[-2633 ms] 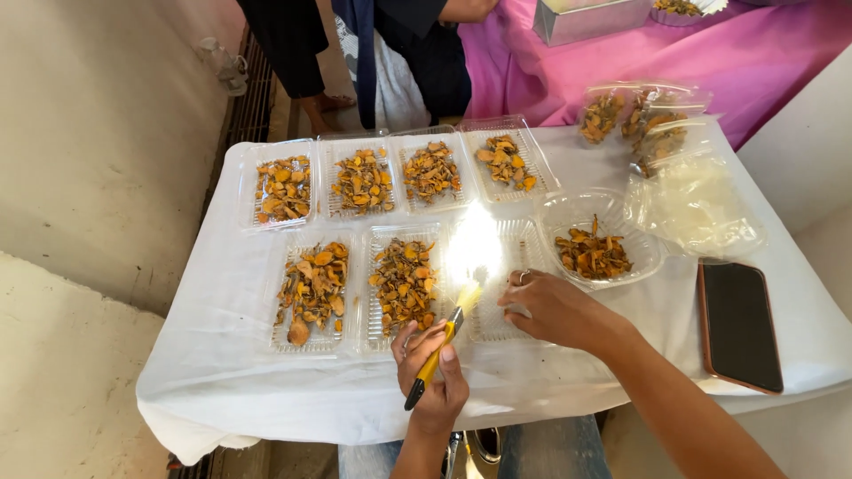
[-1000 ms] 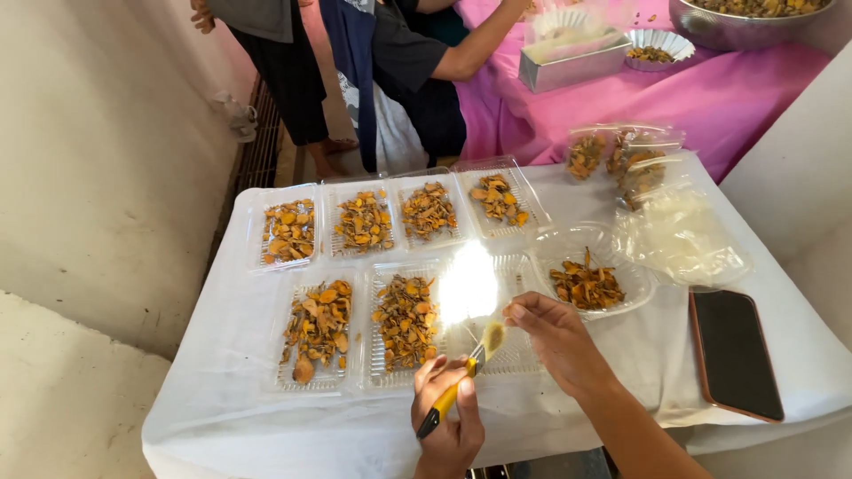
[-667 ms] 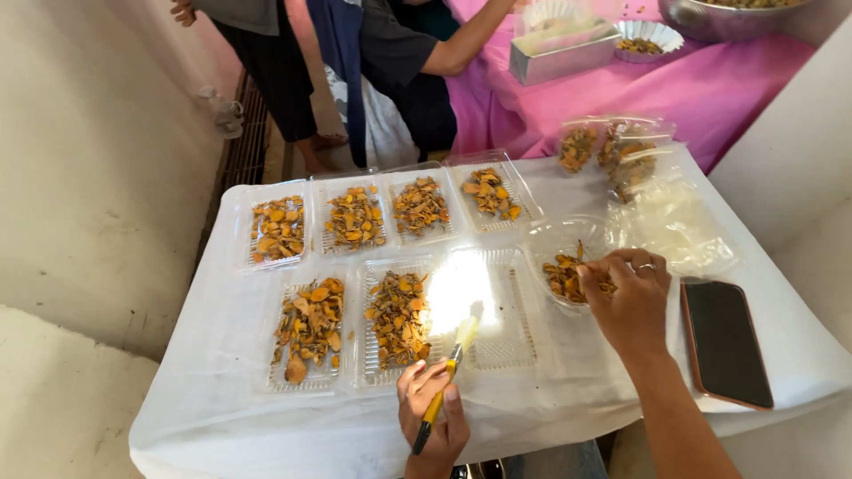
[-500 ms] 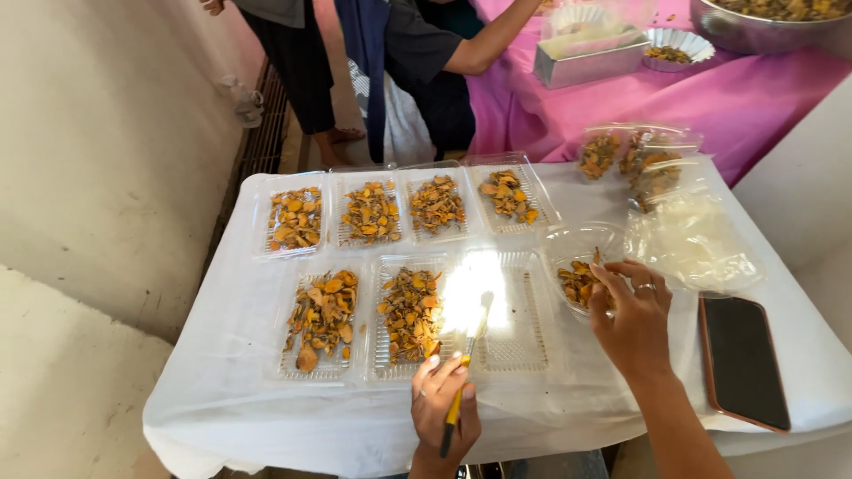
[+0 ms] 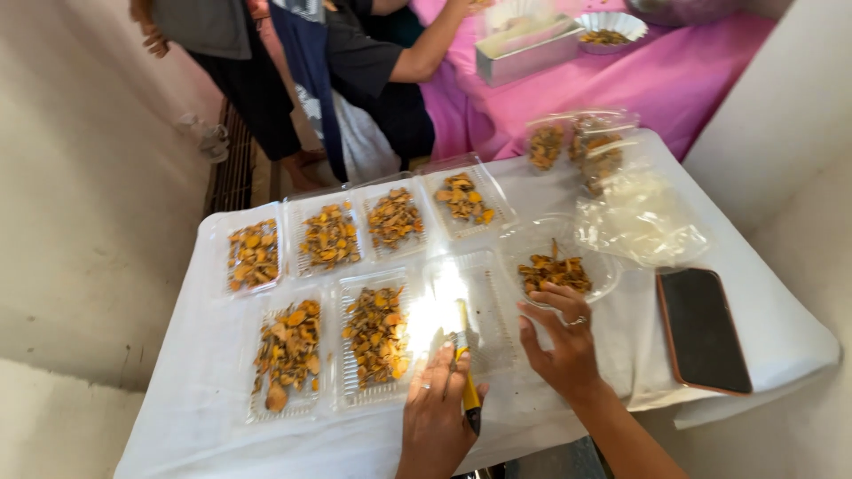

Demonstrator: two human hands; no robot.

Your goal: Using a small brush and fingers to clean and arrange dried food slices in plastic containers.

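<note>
In the head view, a clear plastic tray [image 5: 470,306], mostly empty and washed out by glare, was seen at lower centre of the frame on a white-covered table [image 5: 204,426]. The left hand [image 5: 439,417], at the bottom centre, was closed around a yellow-handled tool [image 5: 465,355] whose tip lay over that tray; whether it was a knife or a brush could not be told. The right hand [image 5: 564,341], just right of it, was held loosely spread, its fingertips reaching into a shallow clear bowl [image 5: 559,266] of orange-brown dried slices, and nothing was seen gripped. The two hands were near each other but apart.

The tray was judged light, thin and flexible, liable to buckle or slide; it would best be taken by its rim at both long edges. The slices were judged light, dry and brittle, best pinched a few at a time.

Six filled trays [image 5: 377,333] lay left and above, a dark phone [image 5: 701,328] at right.
</note>
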